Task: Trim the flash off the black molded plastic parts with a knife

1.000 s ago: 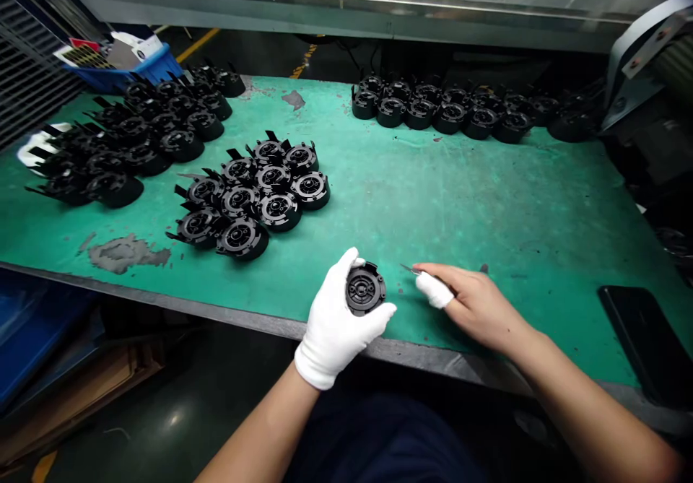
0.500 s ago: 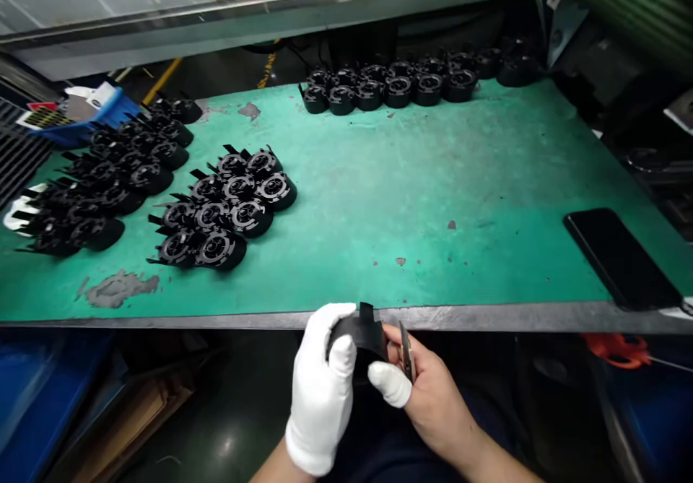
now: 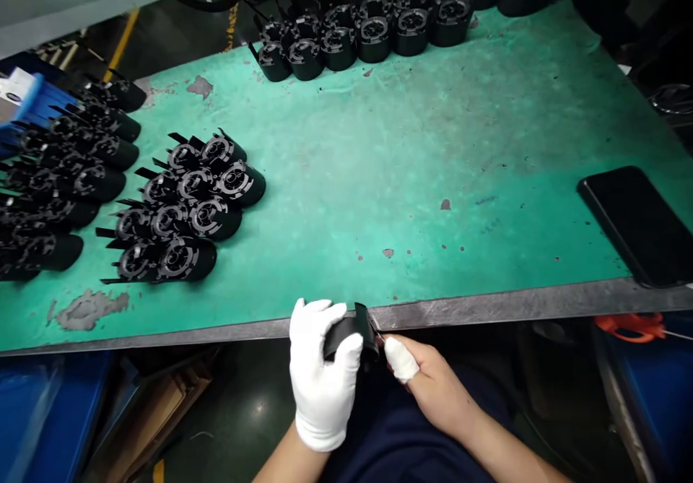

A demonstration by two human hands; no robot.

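Left fingers [image 3: 331, 314]: curled around black part [image 3: 341, 333] | right fingers [image 3: 401, 361]: pinched on thin tool [image 3: 375, 327] at part's right edge

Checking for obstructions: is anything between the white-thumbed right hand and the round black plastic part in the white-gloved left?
Only the thin metallic tool in the right hand, at the edge of the black part; nothing else visible.

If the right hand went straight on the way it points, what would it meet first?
Probably the black part in the gloved left hand; the thin tool in the right hand shows beside its edge, though depth leaves any contact unclear.
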